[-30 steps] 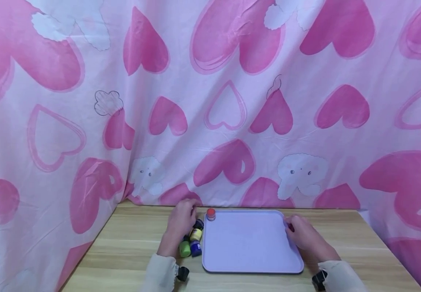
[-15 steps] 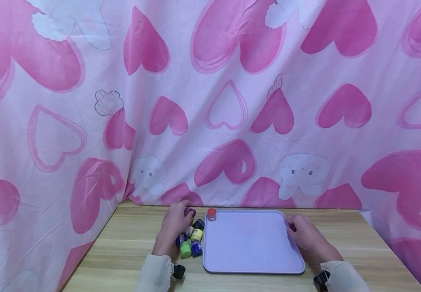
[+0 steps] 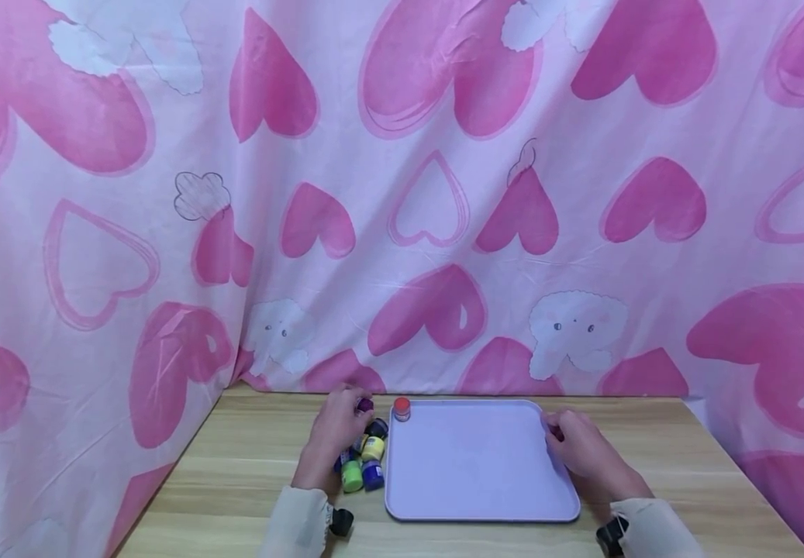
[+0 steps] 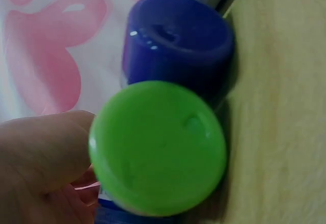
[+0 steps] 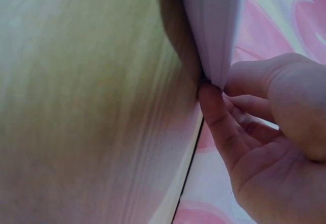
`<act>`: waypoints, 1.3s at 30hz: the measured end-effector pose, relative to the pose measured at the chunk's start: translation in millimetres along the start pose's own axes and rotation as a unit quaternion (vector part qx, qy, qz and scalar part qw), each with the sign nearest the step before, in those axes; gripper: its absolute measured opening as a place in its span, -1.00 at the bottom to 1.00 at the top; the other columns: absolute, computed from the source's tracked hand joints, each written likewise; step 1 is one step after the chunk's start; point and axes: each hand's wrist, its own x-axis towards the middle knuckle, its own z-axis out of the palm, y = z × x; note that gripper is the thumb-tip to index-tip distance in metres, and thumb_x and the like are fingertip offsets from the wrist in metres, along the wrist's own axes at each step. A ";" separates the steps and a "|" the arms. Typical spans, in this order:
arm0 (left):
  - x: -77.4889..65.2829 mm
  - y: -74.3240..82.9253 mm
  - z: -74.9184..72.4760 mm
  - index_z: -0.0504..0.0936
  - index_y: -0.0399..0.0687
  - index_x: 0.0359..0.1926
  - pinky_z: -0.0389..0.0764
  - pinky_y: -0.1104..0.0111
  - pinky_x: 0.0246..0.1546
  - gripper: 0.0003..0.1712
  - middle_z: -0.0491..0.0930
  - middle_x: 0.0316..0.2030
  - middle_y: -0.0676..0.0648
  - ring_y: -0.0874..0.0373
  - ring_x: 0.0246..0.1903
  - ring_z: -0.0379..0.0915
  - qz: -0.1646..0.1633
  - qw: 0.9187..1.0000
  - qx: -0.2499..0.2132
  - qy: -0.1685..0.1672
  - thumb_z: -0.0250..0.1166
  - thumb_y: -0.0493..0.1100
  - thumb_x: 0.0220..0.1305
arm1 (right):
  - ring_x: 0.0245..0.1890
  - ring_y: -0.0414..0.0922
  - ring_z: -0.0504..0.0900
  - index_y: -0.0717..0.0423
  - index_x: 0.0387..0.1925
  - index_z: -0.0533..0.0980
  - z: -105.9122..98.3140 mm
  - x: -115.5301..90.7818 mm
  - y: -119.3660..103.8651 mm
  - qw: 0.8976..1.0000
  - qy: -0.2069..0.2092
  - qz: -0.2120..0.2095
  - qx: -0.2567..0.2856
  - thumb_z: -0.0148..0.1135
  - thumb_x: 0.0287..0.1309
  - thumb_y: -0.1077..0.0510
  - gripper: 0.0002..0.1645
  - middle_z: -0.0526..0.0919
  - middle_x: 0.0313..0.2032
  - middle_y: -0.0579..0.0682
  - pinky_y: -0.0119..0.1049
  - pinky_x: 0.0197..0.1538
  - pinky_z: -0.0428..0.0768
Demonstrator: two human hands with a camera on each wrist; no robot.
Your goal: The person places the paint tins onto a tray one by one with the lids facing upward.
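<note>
In the head view, my left hand [image 3: 337, 418] curls its fingers round a small purple-lidded paint jar [image 3: 364, 404] at the far end of a group of jars. The group includes a black jar [image 3: 377, 428], a yellow jar [image 3: 374, 448], a green jar [image 3: 351, 476] and a dark blue jar [image 3: 373, 475]. In the left wrist view, the green jar [image 4: 158, 147] and blue jar [image 4: 178, 40] fill the middle; the purple one is hidden there. My right hand [image 3: 572, 438] pinches the right edge of a pale lilac tray [image 3: 478, 465], thumb and fingers at its rim [image 5: 219, 56].
A red-lidded jar [image 3: 402, 409] stands in the tray's far left corner. The wooden table [image 3: 234, 480] runs back to a pink heart-patterned curtain [image 3: 429, 310], which also hangs along both sides.
My left hand has shifted a little left and the purple-lidded jar now shows at its fingers. More of the jar group is uncovered. The right hand stays at the tray edge.
</note>
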 end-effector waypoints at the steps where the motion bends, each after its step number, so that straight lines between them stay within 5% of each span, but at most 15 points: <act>1: -0.1 0.4 0.5 0.83 -0.15 0.03 0.77 0.06 0.07 -0.71 0.69 -0.01 -0.17 -0.02 0.01 0.63 0.000 1.000 0.003 0.001 0.55 -0.24 0.29 | -0.31 -0.10 0.58 0.42 0.39 0.49 0.1 -0.1 -0.2 1.000 0.001 -0.001 -0.002 0.31 0.42 0.36 -0.43 0.67 0.24 0.43 -0.35 -0.38 0.64; 9: 2.0 3.6 5.2 0.81 -0.24 0.04 0.77 0.07 0.06 -0.67 0.68 -0.03 -0.21 -0.02 -0.04 0.61 -0.015 1.000 -0.003 0.017 0.56 -0.21 0.30 | -0.24 -0.06 0.64 0.43 0.35 0.53 0.8 1.3 0.7 1.000 0.005 -0.006 0.000 0.32 0.39 0.38 -0.47 0.67 0.24 0.45 -0.34 -0.32 0.69; 15: 2.3 2.3 9.3 0.78 -0.24 -0.16 0.77 0.06 -0.02 -0.88 0.71 -0.21 -0.18 -0.05 -0.13 0.64 0.021 0.998 0.005 0.065 0.50 -0.31 0.30 | -0.23 -0.08 0.66 0.43 0.31 0.56 0.0 0.4 -0.3 1.000 0.009 -0.015 -0.001 0.34 0.37 0.39 -0.49 0.67 0.24 0.45 -0.32 -0.28 0.75; 24: 2.5 2.2 8.3 0.83 -0.13 0.05 0.73 -0.03 0.21 -0.77 0.72 0.01 -0.22 -0.13 0.10 0.62 0.029 0.995 -0.047 0.081 0.32 -0.33 0.49 | -0.31 -0.09 0.59 0.45 0.34 0.53 -1.5 -2.7 -2.6 1.000 0.015 -0.017 -0.012 0.33 0.39 0.37 -0.47 0.77 0.05 0.31 -0.36 -0.37 0.61; 30: 1.3 1.4 3.7 0.79 -0.17 0.08 0.79 0.01 0.13 -0.72 0.70 0.06 -0.25 -0.12 0.07 0.63 0.020 0.994 -0.062 0.083 0.46 -0.33 0.37 | -0.30 -0.09 0.59 0.44 0.36 0.52 -1.5 -2.2 -3.8 1.000 0.010 -0.014 -0.012 0.33 0.40 0.37 -0.46 0.76 0.09 0.34 -0.36 -0.36 0.61; 39: 5.4 7.3 -0.7 0.79 -0.14 0.07 0.80 0.09 0.05 -0.59 0.76 0.00 -0.18 -0.06 -0.02 0.66 0.072 0.989 -0.065 0.113 0.51 -0.48 0.21 | -0.30 -0.10 0.59 0.44 0.36 0.52 -0.2 -2.9 -2.7 1.000 0.016 -0.020 -0.012 0.33 0.40 0.35 -0.45 0.72 0.15 0.39 -0.36 -0.39 0.62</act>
